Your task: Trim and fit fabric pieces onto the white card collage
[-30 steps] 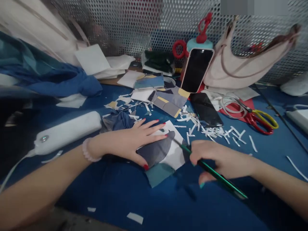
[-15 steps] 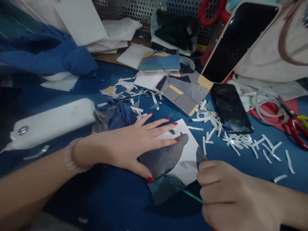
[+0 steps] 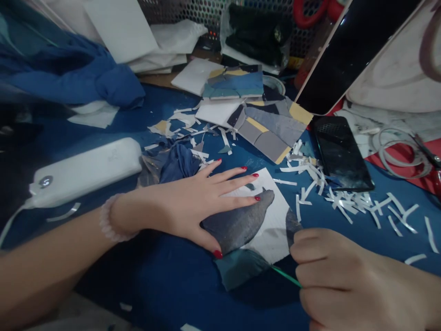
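My left hand (image 3: 186,202) lies flat with its fingers spread, palm down on a white sheet (image 3: 272,234) that bears a dark grey, leaf-like cloth shape (image 3: 241,225). The thumb touches the edge near a dark teal piece of fabric (image 3: 243,269) that sticks out from the sheet's lower side. My right hand (image 3: 337,276) is closed in a fist just right of the sheet. A thin bright green strand (image 3: 286,276) runs from the teal piece into this fist; the end inside the fingers is hidden. A small grey patch (image 3: 292,225) shows at the sheet's right corner.
White paper strips (image 3: 305,177) litter the blue table (image 3: 165,285). Patchwork cloth-covered cards (image 3: 268,128) lie behind. A white power strip (image 3: 86,172) sits left. A black phone (image 3: 344,151), a propped phone (image 3: 358,50), a coiled cable (image 3: 396,154) and blue cloth (image 3: 113,82) surround the work.
The view has shifted slightly, so most things appear a little farther right. Both hands keep nearly the same pose, and the strand still runs into my right fist.
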`<state>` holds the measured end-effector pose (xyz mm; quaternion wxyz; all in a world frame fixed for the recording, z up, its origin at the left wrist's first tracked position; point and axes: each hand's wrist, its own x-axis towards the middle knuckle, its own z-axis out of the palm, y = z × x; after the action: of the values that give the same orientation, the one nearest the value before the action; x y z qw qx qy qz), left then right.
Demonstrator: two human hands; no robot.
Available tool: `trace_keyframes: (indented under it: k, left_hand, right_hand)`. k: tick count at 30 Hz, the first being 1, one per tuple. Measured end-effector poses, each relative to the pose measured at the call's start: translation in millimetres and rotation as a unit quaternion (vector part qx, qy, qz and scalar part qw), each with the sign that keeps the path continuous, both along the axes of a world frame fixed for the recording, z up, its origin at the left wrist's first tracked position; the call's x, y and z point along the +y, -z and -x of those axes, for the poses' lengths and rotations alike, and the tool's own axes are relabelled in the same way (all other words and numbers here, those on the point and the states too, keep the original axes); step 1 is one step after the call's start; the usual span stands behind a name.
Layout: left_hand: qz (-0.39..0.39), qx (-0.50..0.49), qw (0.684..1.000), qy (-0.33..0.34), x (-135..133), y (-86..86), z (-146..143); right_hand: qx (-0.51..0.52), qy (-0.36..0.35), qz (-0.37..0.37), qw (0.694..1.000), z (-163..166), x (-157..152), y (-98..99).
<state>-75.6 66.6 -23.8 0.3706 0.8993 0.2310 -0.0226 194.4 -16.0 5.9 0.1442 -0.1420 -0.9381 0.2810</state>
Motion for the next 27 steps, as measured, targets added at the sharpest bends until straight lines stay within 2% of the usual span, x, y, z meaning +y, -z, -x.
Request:
trace_keyframes:
  k: [8, 13, 18, 22, 27]
  left_hand:
    - [-0.016, 0.07, 0.996, 0.046, -3, -6.6, 0]
    - [-0.047, 0.074, 0.994, 0.063, -2, -11.5, -2]
    - [-0.067, 0.077, 0.991, 0.087, -2, -13.8, -4]
    - [-0.065, 0.081, 0.991, 0.089, -2, -13.5, -4]
    - [-0.058, 0.091, 0.991, 0.084, -2, -16.4, -5]
  right_hand:
    - [-0.026, -0.001, 0.005, 1.0, 0, -1, -5.1]
    - [-0.014, -0.008, 0.013, 1.0, -3, -3, -5.0]
    - [-0.046, -0.013, -0.019, 0.999, -4, -5, -11.1]
    - [-0.005, -0.014, -0.058, 0.998, -4, -6, -11.3]
    - [-0.005, -0.024, -0.094, 0.995, -5, -9, -12.0]
